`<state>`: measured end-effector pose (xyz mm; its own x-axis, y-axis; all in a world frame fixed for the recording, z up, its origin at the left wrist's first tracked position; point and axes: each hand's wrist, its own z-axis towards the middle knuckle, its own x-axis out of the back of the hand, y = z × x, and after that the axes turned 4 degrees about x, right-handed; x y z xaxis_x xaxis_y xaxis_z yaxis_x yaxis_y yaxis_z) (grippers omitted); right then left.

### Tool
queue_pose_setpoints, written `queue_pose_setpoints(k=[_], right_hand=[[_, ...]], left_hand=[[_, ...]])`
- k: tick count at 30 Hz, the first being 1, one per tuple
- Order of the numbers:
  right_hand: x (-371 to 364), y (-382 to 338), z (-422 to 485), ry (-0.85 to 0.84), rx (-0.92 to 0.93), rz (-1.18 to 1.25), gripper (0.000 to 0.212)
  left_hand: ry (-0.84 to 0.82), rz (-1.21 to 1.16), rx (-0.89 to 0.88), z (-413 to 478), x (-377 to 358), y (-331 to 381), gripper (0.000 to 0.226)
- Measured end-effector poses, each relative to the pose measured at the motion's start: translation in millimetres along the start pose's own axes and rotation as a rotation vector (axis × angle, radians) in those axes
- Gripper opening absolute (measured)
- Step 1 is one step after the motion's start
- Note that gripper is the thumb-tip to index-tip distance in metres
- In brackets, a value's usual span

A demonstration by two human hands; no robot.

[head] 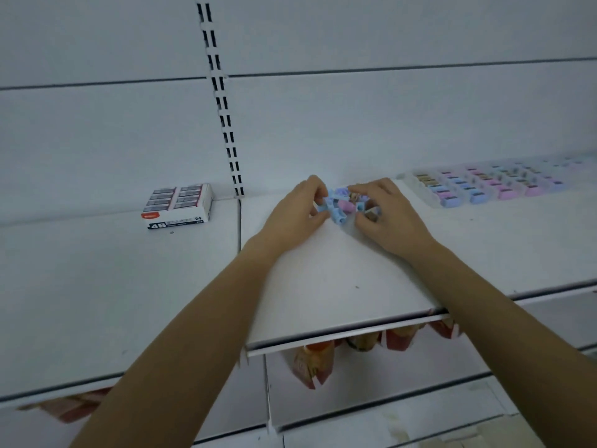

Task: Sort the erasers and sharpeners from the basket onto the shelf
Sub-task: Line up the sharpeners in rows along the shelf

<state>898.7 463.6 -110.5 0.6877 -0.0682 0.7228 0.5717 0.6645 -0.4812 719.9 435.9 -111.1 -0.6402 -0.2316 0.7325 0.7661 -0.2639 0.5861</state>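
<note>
A small heap of blue, pink and tan sharpeners lies near the back of the white shelf. My left hand is on the heap's left side, its curled fingers pinching a blue sharpener. My right hand is on the right side, fingers curled round a tan sharpener. A box of 4B erasers stands on the shelf to the left. Rows of sharpeners in blue, pink and purple are lined up at the back right. The basket is out of view.
A slotted upright runs up the white back wall between the two shelf panels. Red and tan packets hang under the shelf's front edge. More shelves lie below.
</note>
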Motion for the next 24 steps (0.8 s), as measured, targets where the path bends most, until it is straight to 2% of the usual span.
queue_pose_setpoints(k=[2, 6, 9, 11, 19, 24], right_hand=[[1, -5, -2, 0.023, 0.0, 0.033, 0.033], [5, -10, -5, 0.136, 0.034, 0.08, 0.052], [11, -11, -11, 0.231, 0.002, 0.146, 0.028], [17, -12, -25, 0.286, -0.015, 0.236, 0.016], [77, 15, -92, 0.249, -0.098, 0.359, 0.038], [119, 48, -141, 0.268, -0.068, 0.279, 0.045]], left_hand=[[0.038, -0.062, 0.02, 0, -1, 3, 0.023], [0.086, -0.291, 0.082, 0, 2, 13, 0.017], [0.081, -0.422, 0.116, -3, 3, 18, 0.026], [0.085, -0.431, 0.091, -6, 0, 22, 0.028], [0.076, -0.249, -0.103, -8, -37, 95, 0.024], [0.134, -0.287, -0.086, -27, -92, 150, 0.023]])
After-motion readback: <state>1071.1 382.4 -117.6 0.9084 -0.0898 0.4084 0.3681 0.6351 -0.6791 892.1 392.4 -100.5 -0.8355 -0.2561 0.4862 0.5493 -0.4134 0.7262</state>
